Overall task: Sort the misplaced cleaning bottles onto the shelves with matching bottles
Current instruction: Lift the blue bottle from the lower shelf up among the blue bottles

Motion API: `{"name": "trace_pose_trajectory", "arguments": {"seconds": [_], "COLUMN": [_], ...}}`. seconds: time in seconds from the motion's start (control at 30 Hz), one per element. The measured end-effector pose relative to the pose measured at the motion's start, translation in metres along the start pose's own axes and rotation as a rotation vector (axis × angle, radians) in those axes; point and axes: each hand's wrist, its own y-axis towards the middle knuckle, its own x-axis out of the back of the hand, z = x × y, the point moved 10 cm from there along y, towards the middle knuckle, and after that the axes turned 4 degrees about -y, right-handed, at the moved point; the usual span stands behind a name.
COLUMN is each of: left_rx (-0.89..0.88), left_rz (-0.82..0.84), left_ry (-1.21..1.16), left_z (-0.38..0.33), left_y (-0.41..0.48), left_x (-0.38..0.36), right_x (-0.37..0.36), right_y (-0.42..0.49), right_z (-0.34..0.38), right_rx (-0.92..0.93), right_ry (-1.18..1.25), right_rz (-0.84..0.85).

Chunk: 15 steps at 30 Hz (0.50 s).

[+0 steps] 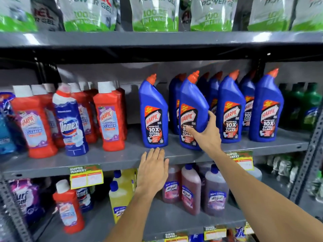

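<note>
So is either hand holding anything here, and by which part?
The right hand grips a blue Harpic bottle by its lower right side. The left hand holds nothing.

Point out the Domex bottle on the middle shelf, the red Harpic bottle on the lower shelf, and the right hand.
Domex bottle (70,126): head view, label.
red Harpic bottle (68,213): head view, label.
right hand (208,135): head view, back of hand.

glossy blue plastic bottles (192,112) on a smooth grey metal shelf (111,161).

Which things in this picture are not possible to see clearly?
Head view only:
- Price tags: print is blurred, unreadable.
- Pouches on the top shelf: upper parts cut off by the frame edge.
- Blue Harpic bottle: the right hand covers its lower label.
- Green bottles: dark, blurred, brand unclear.
</note>
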Motion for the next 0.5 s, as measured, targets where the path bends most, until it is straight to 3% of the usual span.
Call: {"name": "trace_pose_trajectory", "arguments": {"seconds": [0.27, 0.5], "left_rx": [0.02, 0.04], "left_rz": [0.023, 0.012], "left_ry": [-0.028, -0.054], "left_z": [0.0, -0.001], "left_y": [0.002, 0.0], "left_x": [-0.001, 0.0], "right_x": [-0.018, -0.022], "right_y": [-0.006, 0.001], "right_z": [-0.014, -0.036], "right_rx": [0.099, 0.017], "right_ry": [0.109, 0.181], "right_rz": [0.107, 0.137]}}
